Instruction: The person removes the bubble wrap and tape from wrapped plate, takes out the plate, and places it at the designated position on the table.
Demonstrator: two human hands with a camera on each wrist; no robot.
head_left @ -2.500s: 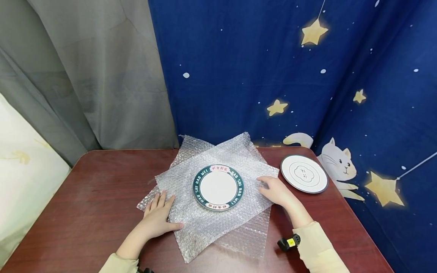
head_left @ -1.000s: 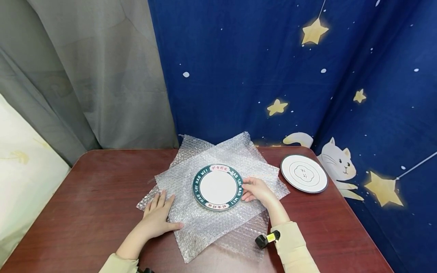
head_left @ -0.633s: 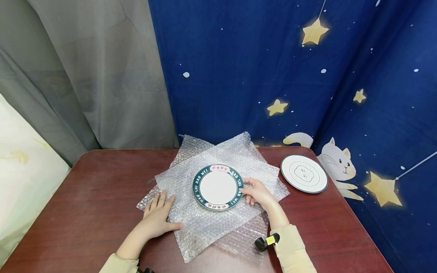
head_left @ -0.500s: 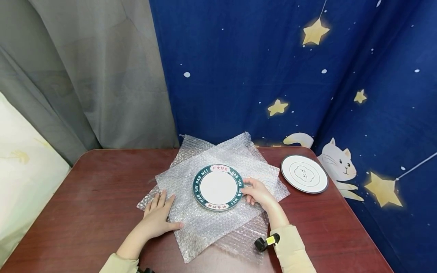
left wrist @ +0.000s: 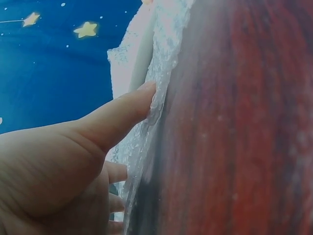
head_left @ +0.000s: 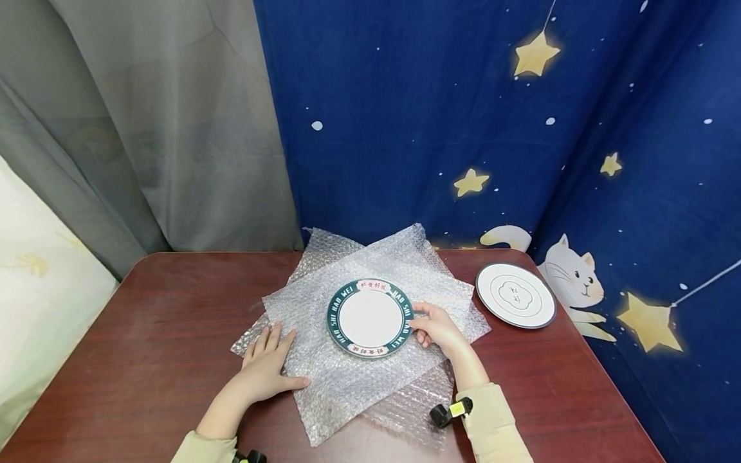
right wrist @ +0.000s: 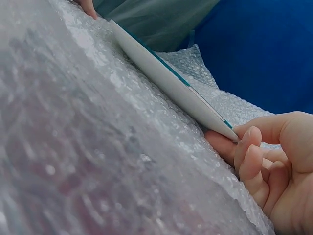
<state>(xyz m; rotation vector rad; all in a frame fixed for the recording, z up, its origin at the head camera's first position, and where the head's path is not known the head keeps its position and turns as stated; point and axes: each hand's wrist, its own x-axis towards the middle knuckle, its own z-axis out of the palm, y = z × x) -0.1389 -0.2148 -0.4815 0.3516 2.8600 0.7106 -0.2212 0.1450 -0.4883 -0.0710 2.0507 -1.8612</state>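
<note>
A white plate (head_left: 370,318) with a green lettered rim lies on overlapping sheets of bubble wrap (head_left: 341,392). My right hand (head_left: 437,328) pinches the plate's right edge between thumb and fingers; the right wrist view shows the plate (right wrist: 171,83) edge-on, with that hand (right wrist: 274,166) at its near rim. My left hand (head_left: 266,366) rests with fingers spread on the left corner of the bubble wrap. In the left wrist view the left thumb of that hand (left wrist: 54,166) touches the wrap's edge (left wrist: 161,93).
A second white plate (head_left: 515,295) with a thin dark rim and a line drawing stands at the back right of the red-brown table (head_left: 173,321). Behind the table hang a grey curtain (head_left: 220,128) and a blue curtain (head_left: 405,116) with stars.
My right hand has moved left from the bubble wrap's right side to the plate's right edge and now pinches it. The left hand stays in place.
</note>
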